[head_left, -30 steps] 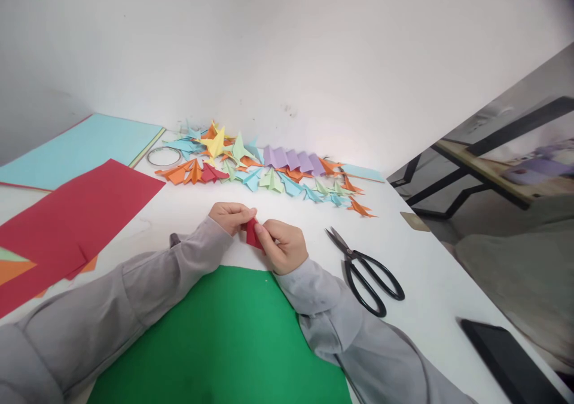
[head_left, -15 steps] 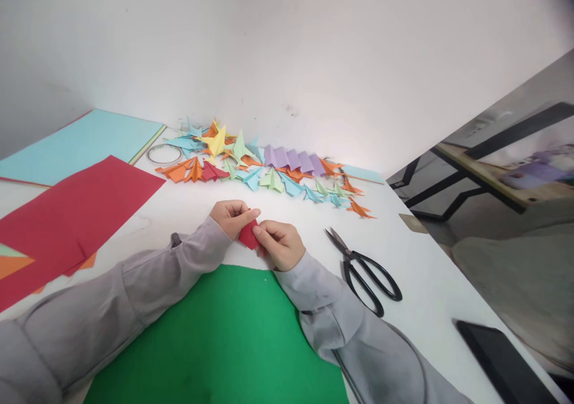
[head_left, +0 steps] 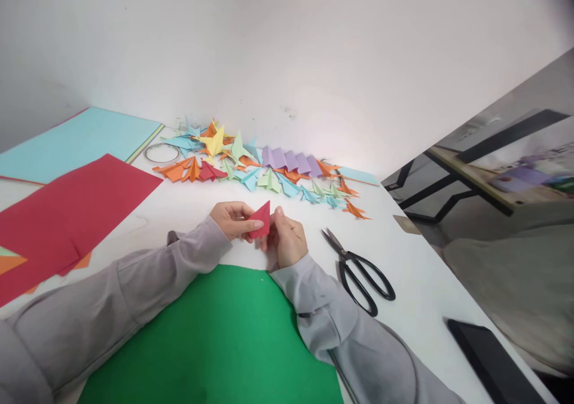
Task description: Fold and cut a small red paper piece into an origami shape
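Note:
A small folded piece of red paper [head_left: 260, 220], pointed at its upper end, is pinched between the thumb and fingers of my left hand [head_left: 233, 219]. At its right edge is my right hand [head_left: 289, 236], thumb raised off the paper and fingers bent close behind it. Whether those fingers touch the paper I cannot tell. Both hands are above the white table, just beyond a large green sheet [head_left: 210, 332]. Black-handled scissors [head_left: 354, 266] lie with parted blades to the right of my right hand.
Folded paper shapes in several colours [head_left: 269, 180] line the wall, beside a roll of tape [head_left: 162, 152]. A red sheet [head_left: 85, 213] and a stack of coloured paper [head_left: 81, 141] lie left. A dark flat device [head_left: 493, 362] rests near the table's right edge.
The folded red paper has turned so its point is up, and more of it shows. My right thumb has come off it. The view has shifted slightly.

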Motion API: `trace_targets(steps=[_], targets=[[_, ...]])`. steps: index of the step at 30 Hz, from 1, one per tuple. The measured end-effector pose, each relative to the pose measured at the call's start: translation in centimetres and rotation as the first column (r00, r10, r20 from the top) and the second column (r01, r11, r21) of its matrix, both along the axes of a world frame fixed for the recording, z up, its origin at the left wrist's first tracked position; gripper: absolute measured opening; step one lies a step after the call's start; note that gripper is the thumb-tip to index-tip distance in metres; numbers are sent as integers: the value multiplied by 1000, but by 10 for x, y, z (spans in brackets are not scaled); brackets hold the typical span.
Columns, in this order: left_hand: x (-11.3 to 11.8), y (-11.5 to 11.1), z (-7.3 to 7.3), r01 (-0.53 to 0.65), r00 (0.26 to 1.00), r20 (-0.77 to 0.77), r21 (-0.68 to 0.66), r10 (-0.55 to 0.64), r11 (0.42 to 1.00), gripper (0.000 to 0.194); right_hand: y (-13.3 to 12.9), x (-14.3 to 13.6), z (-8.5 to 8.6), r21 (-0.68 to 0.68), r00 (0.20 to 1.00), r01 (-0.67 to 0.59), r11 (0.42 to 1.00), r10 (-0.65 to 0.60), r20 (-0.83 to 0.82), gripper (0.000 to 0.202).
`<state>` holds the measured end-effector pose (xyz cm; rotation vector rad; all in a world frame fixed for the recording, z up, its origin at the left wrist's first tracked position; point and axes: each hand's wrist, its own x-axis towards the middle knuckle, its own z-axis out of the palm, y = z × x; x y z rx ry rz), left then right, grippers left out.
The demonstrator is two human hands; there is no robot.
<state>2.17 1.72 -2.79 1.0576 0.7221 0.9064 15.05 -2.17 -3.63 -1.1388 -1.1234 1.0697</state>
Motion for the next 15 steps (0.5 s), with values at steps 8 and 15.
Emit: trace_targets(steps=[8,15], targets=[[-5,-7,12,333,943,42,-164,-331,929,26,4,4,1,-62,996,-49,997,44,-75,50],[-3,-10,17,340,925,-133,-126,-355,932,37,3,6,3,-26,995,-90,996,91,35,50]])
